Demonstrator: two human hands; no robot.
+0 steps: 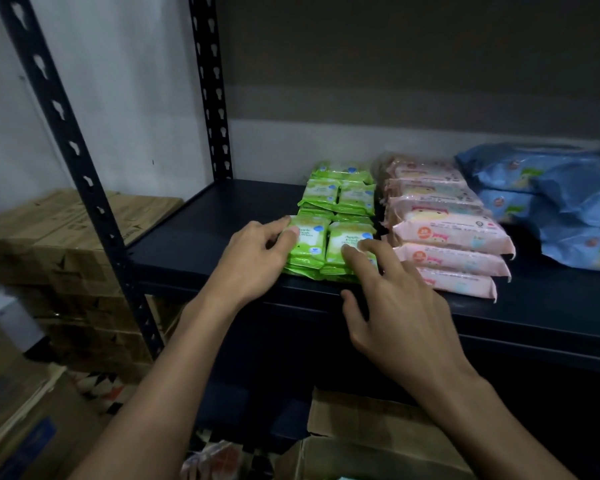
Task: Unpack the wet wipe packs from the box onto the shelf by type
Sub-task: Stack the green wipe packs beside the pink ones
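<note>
Three pack types on shelf point(194, 244): green packs point(336, 216) left, pink packs point(451, 237) middle, blue packs point(548, 199) right. Left hand point(253, 258) pinches front-left green pack's near-left corner; right hand point(392, 299), fingers spread, presses front-right one. Box point(371, 441) below shelf, nearer right hand.

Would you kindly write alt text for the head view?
Both hands rest on small green wet wipe packs on a dark metal shelf: left hand gripping one, right hand touching another. Pink packs and blue packs lie rightward.
</note>
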